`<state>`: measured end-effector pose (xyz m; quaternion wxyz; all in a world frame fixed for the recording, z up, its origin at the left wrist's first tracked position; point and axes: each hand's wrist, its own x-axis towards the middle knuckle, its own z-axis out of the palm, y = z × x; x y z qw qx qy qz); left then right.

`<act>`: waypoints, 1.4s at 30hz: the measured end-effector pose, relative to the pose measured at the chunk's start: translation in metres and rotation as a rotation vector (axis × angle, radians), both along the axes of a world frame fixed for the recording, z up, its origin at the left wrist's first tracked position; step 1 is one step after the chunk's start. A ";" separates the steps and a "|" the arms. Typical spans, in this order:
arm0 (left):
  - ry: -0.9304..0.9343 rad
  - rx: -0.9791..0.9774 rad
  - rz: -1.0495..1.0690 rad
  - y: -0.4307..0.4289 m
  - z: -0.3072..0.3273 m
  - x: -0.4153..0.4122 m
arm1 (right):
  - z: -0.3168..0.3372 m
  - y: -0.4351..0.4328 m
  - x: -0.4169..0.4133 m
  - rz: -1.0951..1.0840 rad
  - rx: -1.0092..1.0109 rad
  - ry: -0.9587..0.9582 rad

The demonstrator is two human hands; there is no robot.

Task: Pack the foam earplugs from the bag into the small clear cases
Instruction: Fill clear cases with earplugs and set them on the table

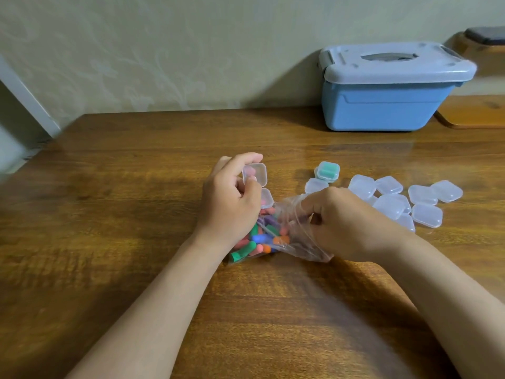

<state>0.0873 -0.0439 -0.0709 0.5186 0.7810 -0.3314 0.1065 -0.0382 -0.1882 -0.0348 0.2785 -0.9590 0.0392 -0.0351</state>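
I see the clear bag (299, 243) of coloured foam earplugs (261, 239) lying on the wooden table (123, 187). At the bag's left edge the left hand (232, 203) curls its fingers round an open clear case (254, 174) with pink inside. The right hand (352, 225) pinches the bag's crumpled right side. Right of the bag lie the empty cases (393, 199), beyond it a green-filled case (327, 170), and far behind it a blue lidded box (388, 105).

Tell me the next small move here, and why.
Probably snap the open case shut in the left hand: something pink already shows inside it, though blur hides how many. The right hand only pinches the bag mouth, and a green-filled case already sits shut nearby.
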 end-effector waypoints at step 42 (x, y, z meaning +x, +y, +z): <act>0.426 0.694 -0.175 0.024 0.040 0.013 | -0.006 0.002 0.004 -0.025 0.100 -0.119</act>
